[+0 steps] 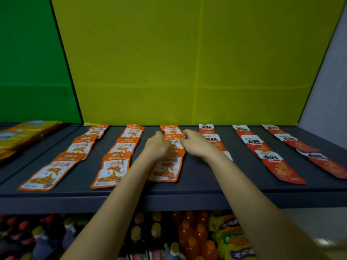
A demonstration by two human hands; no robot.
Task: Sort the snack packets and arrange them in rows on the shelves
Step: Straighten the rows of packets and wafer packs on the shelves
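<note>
So that its row (165, 169) is lining up straight, the left hand (156, 145) and right hand (197, 143) are, it seems, pinching one orange packet (172, 137) on the shelf (199, 177).

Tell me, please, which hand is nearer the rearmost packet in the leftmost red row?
Right. The right hand sits just left of and in front of that red packet; the left hand is farther left, beyond the orange packet both hands hold.
</note>
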